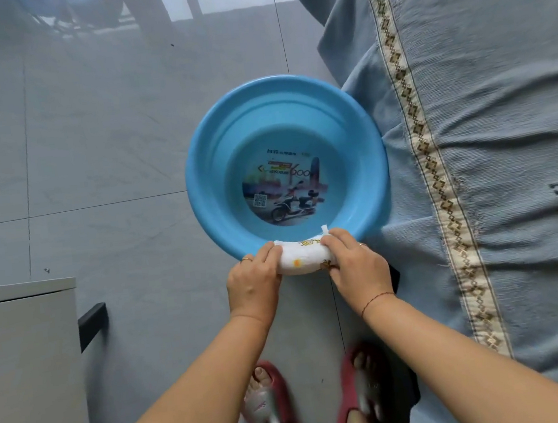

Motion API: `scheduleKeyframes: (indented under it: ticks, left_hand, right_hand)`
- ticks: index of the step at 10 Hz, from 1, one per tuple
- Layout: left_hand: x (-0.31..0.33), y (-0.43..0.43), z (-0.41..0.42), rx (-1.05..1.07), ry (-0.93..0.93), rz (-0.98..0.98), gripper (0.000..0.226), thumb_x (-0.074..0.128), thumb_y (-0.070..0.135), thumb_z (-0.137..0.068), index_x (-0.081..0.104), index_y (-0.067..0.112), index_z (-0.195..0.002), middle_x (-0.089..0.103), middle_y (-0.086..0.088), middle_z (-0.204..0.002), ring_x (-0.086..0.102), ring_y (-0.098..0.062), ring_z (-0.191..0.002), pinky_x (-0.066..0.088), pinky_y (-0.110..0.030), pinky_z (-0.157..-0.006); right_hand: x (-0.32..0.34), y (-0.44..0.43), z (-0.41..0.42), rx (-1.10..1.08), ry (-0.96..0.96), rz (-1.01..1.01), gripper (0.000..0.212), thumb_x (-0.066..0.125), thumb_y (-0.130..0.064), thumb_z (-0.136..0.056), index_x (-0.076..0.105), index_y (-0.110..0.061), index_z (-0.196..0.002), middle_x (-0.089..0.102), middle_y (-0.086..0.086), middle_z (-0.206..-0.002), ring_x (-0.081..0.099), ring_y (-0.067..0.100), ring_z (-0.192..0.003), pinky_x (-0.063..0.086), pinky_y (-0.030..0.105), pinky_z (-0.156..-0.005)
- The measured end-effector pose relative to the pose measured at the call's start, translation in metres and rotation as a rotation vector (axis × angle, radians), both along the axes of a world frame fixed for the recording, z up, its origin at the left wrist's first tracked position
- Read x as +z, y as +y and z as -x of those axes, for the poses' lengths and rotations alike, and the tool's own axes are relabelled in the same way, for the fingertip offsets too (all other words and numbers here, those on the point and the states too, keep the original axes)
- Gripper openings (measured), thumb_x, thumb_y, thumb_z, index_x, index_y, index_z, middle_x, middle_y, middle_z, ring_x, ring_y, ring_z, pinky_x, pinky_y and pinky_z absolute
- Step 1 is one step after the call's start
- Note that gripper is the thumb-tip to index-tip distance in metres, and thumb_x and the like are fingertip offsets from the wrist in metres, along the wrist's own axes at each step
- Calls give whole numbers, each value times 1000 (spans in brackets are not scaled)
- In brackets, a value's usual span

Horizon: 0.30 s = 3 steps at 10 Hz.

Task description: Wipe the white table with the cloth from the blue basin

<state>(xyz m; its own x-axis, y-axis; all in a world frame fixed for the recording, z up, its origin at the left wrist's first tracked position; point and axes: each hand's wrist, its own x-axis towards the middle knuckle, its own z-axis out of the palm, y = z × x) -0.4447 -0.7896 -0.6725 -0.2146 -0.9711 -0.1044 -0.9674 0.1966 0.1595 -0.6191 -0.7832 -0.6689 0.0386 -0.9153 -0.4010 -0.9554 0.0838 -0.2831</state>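
Note:
A round blue basin (211,170) stands on the grey tiled floor, with water over a printed scooter picture on its bottom. Over the basin's near rim I hold a rolled white cloth (305,258) with small yellow prints. My left hand (255,281) grips its left end and my right hand (357,268) grips its right end. The roll lies level between both fists. A corner of a white table (21,293) shows at the lower left.
A bed or sofa draped in a blue cover (505,153) with a patterned beige band runs down the right side, touching the basin's right rim. A dark bar (92,320) juts from the white table's side. My feet in red slippers (274,408) stand below.

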Motion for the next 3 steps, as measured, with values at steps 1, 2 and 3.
scheduleKeyframes:
  ticks: [1, 2, 3]
  left_hand:
    - [-2, -1, -4, -2, 19, -57, 41, 88, 11, -56, 73, 15, -94, 74, 3, -94, 60, -23, -48, 41, -24, -37]
    - [-3, -3, -2, 44, -26, -260, 37, 62, 25, -89, 55, 23, -126, 58, 10, -130, 65, -23, -82, 44, -29, -55]
    - [4, 1, -5, 67, -31, -326, 54, 54, 44, -91, 34, 29, -140, 35, 11, -146, 56, -17, -105, 44, -31, -65]
  right_hand:
    - [2, 0, -1, 14, 18, -25, 45, 60, -11, -80, 53, -21, -123, 46, -4, -138, 57, 31, -86, 46, 37, -60]
    - [5, -1, -2, 14, 61, -88, 47, 56, -15, -84, 45, -26, -129, 34, -3, -144, 57, 29, -90, 46, 36, -62]
    - [17, -4, 1, -9, 70, -115, 60, 62, -30, -85, 34, -31, -138, 24, 4, -147, 56, 28, -101, 47, 37, -77]
